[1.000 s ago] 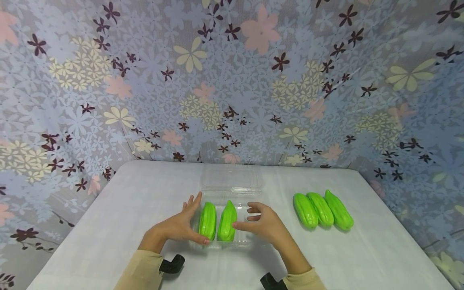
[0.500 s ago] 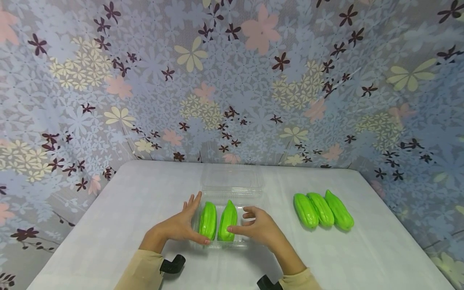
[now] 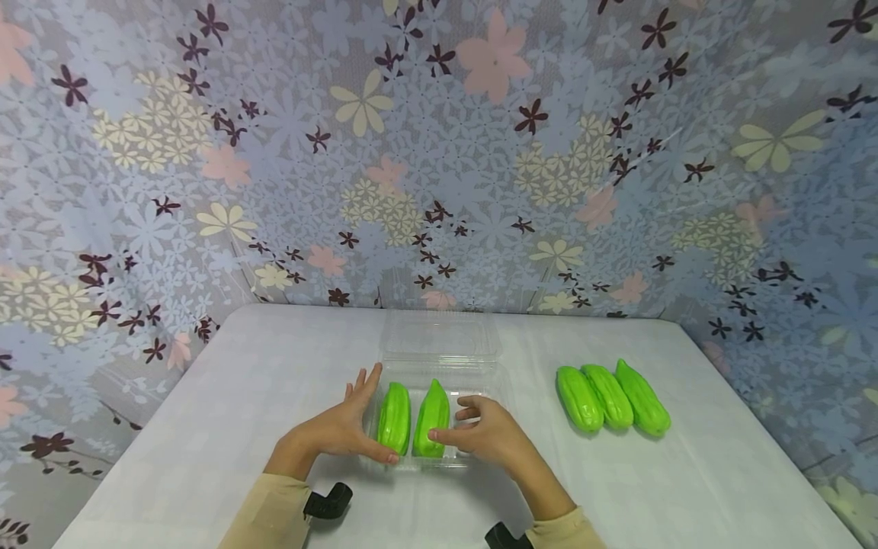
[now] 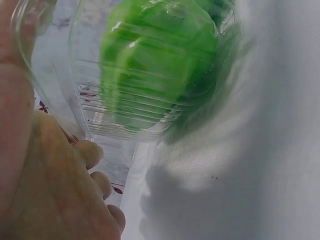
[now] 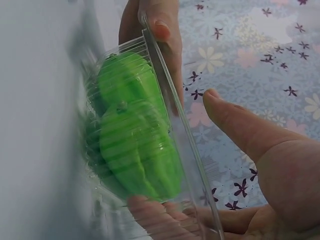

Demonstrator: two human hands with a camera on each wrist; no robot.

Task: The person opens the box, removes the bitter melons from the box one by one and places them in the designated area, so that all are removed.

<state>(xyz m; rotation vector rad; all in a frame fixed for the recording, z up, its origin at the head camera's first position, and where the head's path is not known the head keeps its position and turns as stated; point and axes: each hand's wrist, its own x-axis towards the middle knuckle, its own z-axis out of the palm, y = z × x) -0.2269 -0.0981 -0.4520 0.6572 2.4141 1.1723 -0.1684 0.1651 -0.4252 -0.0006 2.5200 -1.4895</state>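
A clear plastic clamshell box (image 3: 446,462) lies with its lid (image 3: 439,335) folded back. Two bright green, ridged, gourd-like vegetables, a left one (image 3: 394,421) and a right one (image 3: 432,415), lie side by side in its left and middle. My left hand (image 3: 336,431) spans the box's left end and grips it, thumb at the front rim, fingers along the far side. Over the box's right part is my right hand (image 3: 490,436), fingers loosely bent, thumb raised near the right vegetable. The right wrist view shows its fingertips (image 5: 155,215) through the plastic, close to that vegetable; contact is unclear.
Three more green vegetables (image 3: 610,400) lie close together on the white-covered table (image 3: 720,465), right of the box. Floral cloth (image 3: 439,191) hangs behind and at the sides. Each wrist carries a black mount, as on the left wrist (image 3: 329,502).
My right hand has shifted slightly left and toward me, bringing its thumb over the right vegetable's lower part. The left hand and the box stay almost in place.
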